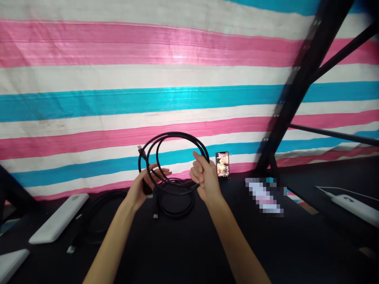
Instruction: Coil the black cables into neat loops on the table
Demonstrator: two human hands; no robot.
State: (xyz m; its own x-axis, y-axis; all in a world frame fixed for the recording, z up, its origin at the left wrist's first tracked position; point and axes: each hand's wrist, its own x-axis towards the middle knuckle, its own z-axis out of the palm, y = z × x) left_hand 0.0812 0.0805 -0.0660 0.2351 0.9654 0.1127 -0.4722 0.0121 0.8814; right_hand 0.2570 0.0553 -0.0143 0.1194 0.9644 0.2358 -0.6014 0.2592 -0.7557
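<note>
The striped sheet (166, 47) stands behind the black table (177, 252). The held cable coil (174, 134) is raised in front of you, above a second cable coil (177, 215) on the table. Your right hand (205, 175) has its fingers curled closed on the held coil's right side. Your left hand (143, 185) is at its left side, fingers extended; whether they grip cannot be told. The lit phone (222, 165) stands just beyond your right hand.
</note>
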